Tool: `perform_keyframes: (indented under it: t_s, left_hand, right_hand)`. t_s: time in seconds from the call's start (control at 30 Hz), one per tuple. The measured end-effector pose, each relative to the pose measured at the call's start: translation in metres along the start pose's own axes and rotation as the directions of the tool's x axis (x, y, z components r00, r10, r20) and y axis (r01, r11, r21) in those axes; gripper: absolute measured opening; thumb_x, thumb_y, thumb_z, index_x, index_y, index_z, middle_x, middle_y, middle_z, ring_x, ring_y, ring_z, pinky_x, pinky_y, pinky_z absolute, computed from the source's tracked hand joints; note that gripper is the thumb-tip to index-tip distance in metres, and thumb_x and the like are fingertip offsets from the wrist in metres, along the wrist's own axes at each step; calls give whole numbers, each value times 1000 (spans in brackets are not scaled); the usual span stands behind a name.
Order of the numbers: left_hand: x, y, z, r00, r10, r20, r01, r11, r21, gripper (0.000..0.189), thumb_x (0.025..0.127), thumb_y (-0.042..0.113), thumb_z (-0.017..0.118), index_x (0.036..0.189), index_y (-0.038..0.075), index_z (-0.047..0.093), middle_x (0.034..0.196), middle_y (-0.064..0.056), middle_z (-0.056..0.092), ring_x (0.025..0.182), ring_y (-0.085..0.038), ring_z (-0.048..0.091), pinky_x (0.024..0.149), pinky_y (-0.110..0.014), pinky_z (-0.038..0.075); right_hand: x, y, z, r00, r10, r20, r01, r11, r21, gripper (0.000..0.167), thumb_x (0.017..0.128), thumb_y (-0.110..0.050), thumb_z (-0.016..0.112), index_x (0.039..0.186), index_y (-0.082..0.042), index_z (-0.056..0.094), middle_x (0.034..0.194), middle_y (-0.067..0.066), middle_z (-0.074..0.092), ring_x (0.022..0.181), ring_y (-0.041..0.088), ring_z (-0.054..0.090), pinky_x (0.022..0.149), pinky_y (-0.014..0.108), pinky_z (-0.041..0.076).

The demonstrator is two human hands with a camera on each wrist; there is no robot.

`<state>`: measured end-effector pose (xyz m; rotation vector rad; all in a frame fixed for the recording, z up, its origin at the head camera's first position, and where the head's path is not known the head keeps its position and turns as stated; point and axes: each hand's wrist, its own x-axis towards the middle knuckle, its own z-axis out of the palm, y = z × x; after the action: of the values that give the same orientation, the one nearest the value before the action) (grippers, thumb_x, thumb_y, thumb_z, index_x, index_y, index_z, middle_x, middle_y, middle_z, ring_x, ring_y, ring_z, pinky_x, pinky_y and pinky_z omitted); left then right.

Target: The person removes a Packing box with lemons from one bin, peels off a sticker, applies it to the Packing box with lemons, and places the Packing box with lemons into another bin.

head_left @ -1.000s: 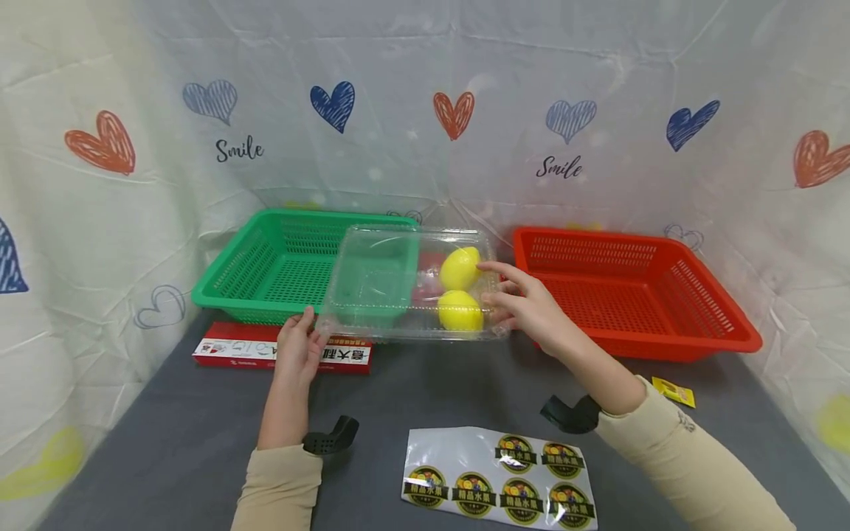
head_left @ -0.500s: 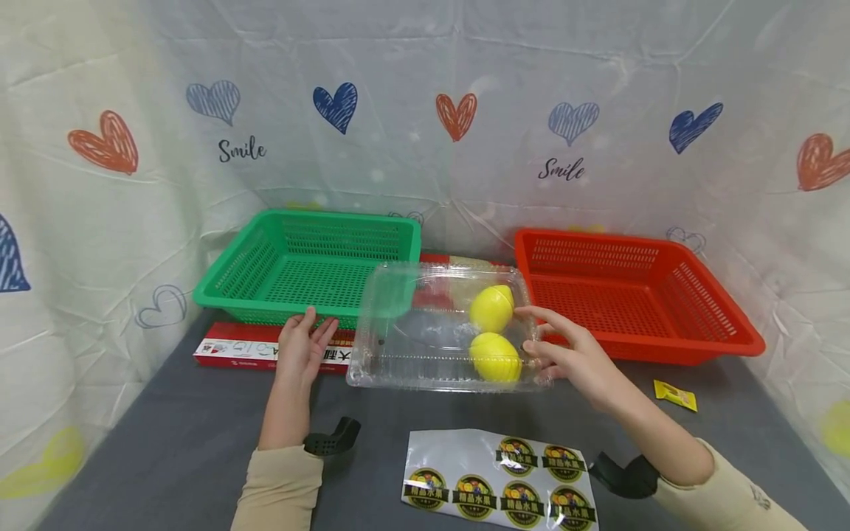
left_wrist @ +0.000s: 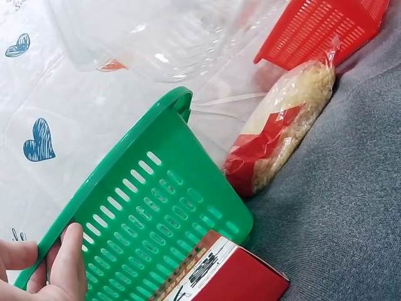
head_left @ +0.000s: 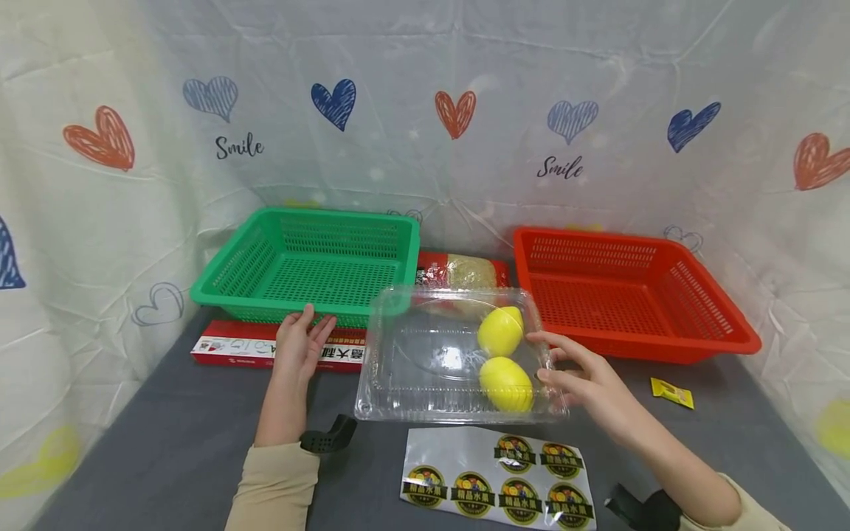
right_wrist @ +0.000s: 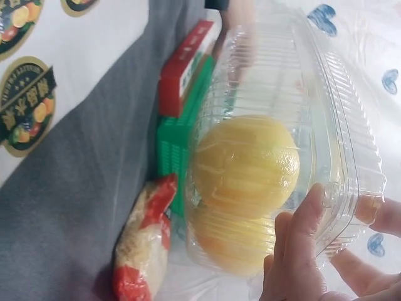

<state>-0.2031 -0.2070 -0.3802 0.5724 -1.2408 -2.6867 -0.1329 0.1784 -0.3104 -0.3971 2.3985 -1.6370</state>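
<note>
Over grey worktop [head_left: 368,479], gripping clear container [head_left: 412,399] with right hand [head_left: 594,387] beside lemons [head_left: 502,332], probably to support their weight. With left hand [head_left: 300,346] relaxed, empty, near green basket [head_left: 332,280].

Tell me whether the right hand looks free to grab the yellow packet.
Probably not: though no object seems to block the yellow packet, the right hand is occupied holding the clear container.
</note>
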Motion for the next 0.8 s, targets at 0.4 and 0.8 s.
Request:
perform_keyframes:
  t_s: [0.4, 0.8]
  left_hand:
    - [1, 0, -1, 1000, -16, 3, 17, 1000, -18, 15, 96, 20, 42, 104, 10, 34, 114, -4, 33, 109, -21, 46, 90, -25, 44]
    - [0, 4, -1, 999, -40, 12, 40, 999, -29, 14, 96, 20, 42, 102, 11, 34, 115, -2, 32, 109, -20, 46, 90, -25, 44]
  right_hand:
    - [-19, 17, 3, 997, 59, 48, -61, 997, 55, 49, 90, -16, 56, 134, -5, 40, 119, 27, 33, 73, 25, 58, 58, 38, 52]
    - [-24, 33, 6, 991, 126, 41, -129, 989, 74, 51, 89, -17, 57, 135, -5, 39, 118, 25, 33, 80, 29, 57, 59, 39, 51]
